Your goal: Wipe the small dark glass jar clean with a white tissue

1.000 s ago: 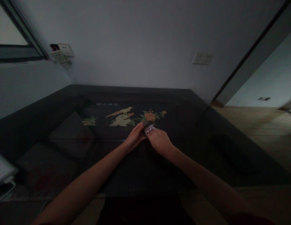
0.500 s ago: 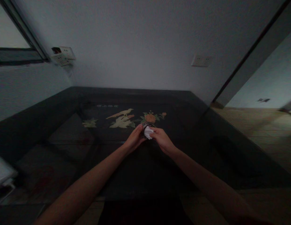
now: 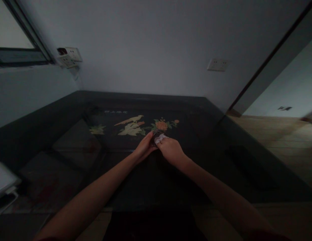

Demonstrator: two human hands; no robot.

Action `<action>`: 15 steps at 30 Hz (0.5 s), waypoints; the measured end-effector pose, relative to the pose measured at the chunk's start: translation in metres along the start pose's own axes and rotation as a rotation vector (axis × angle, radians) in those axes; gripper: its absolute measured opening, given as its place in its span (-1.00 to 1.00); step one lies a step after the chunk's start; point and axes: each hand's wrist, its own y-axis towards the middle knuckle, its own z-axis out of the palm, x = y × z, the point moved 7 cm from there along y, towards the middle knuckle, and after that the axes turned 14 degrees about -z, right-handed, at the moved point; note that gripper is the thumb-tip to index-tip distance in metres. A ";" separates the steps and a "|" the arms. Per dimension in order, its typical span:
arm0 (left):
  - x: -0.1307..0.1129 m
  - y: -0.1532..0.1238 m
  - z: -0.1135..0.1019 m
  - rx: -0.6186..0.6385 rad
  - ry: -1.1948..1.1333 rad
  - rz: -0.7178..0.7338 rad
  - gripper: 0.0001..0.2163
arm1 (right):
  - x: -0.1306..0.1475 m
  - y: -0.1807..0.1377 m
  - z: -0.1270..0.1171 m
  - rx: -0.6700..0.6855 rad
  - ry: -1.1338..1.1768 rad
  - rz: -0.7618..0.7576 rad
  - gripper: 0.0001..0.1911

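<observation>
My left hand [image 3: 145,144] is curled round the side of a small dark round object [image 3: 153,142] with a shiny rim; its exact kind is too dim to tell. A crumpled white tissue [image 3: 160,137] is pinched in my right hand [image 3: 171,150], pressed against the top or opening of that object. My right fingers cover part of both things. The two hands are close together above the dark, glossy table [image 3: 156,187], just in front of its flower-and-bird picture [image 3: 132,127].
A long dark item [image 3: 250,167] lies on the table at the right. At the left edge is a white device [image 3: 5,179] with a cable. Wall sockets [image 3: 218,65] and a socket block with a plug [image 3: 69,57] are on the wall behind.
My right hand has turned over and moved slightly left, its knuckles now upward, carrying the tissue closer onto the round object. More of the tissue is covered. My left hand keeps its hold.
</observation>
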 end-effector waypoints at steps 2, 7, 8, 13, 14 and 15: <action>0.001 0.001 0.000 0.003 0.003 -0.013 -0.77 | 0.000 0.002 0.001 0.004 -0.050 -0.007 -0.70; 0.000 0.001 0.000 0.004 -0.001 -0.017 -0.78 | 0.001 0.001 0.001 -0.028 -0.052 -0.022 -0.69; 0.000 0.001 -0.001 0.001 -0.004 -0.018 -0.79 | 0.000 0.000 0.001 -0.040 -0.031 -0.010 -0.68; 0.001 0.000 0.001 0.021 0.015 -0.009 -0.76 | -0.008 -0.005 0.003 -0.124 0.201 0.133 -0.67; 0.001 0.001 0.001 0.021 0.014 -0.007 -0.75 | -0.009 -0.004 0.004 -0.163 0.263 0.161 -0.66; 0.001 0.002 0.000 0.020 0.008 -0.005 -0.74 | -0.010 -0.004 0.006 -0.209 0.329 0.185 -0.64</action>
